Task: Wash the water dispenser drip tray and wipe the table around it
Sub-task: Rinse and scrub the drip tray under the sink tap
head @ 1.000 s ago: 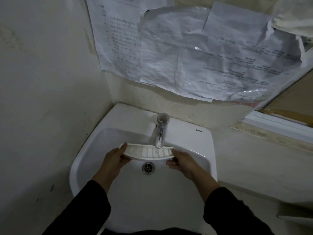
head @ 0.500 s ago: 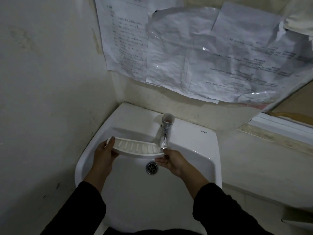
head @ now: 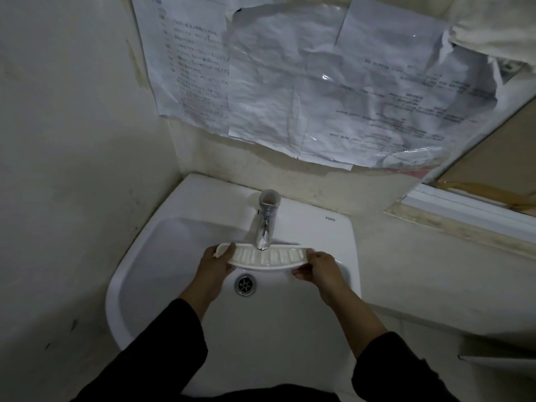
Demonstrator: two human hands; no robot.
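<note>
The white slotted drip tray (head: 278,257) is held level over the white sink (head: 145,265), right under the spout of the chrome tap (head: 264,227). My left hand (head: 216,266) grips its left end with the thumb on top. My right hand (head: 317,266) holds its right end. The drain (head: 245,283) lies just below the tray. I cannot tell whether water is running.
The sink sits in a corner, with a wall close on the left (head: 72,198) and crumpled papers (head: 290,88) taped on the wall behind. A ledge and a window frame (head: 464,216) lie to the right. A pale box edge (head: 499,358) shows at lower right.
The tray went left half a second ago so its right end was under the tap, and has come back to the right; it is centred under the spout again.
</note>
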